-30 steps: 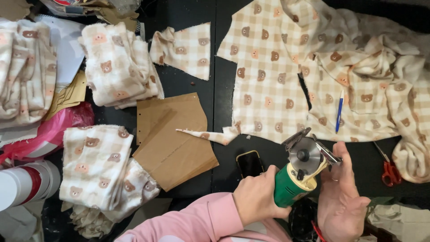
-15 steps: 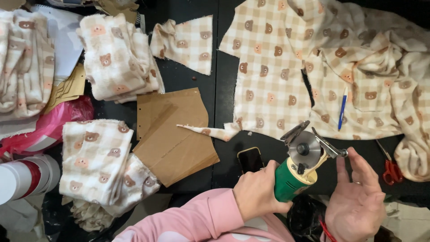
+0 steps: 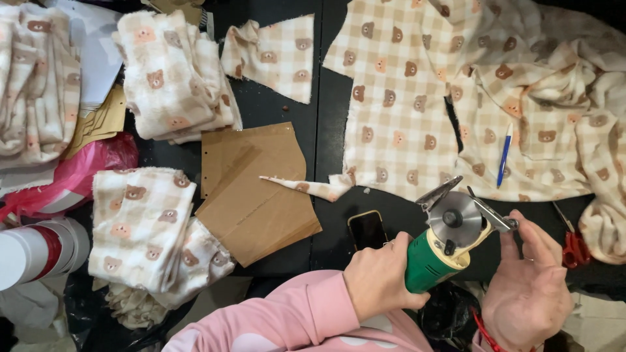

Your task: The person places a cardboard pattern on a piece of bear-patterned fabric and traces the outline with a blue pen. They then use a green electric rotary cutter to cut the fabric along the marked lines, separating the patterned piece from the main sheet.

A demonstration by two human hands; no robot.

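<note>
My left hand (image 3: 378,281), in a pink sleeve, grips the green body of an electric rotary fabric cutter (image 3: 435,257). The cutter's round steel blade (image 3: 454,218) points up, away from me. My right hand (image 3: 529,290) is beside it, with thumb and forefinger pinching the end of the cutter's metal foot plate (image 3: 492,216). Just beyond the blade lies beige checked bear-print fabric (image 3: 398,117), spread flat on the black table (image 3: 326,169). A narrow cut strip (image 3: 306,188) trails from its lower edge.
Brown cardboard pattern pieces (image 3: 254,189) lie at centre, with a dark phone (image 3: 367,229) beside them. Folded bear-print stacks (image 3: 173,75) (image 3: 137,228) sit to the left. A blue pen (image 3: 504,156) rests on the fabric. Red-handled scissors (image 3: 572,241) are at right. A pink bag (image 3: 78,173) and a white roll (image 3: 32,254) are at far left.
My right hand has drawn back from the cutter's side, and its fingertips now pinch the tip of the foot plate. My left hand and the cutter have barely moved.
</note>
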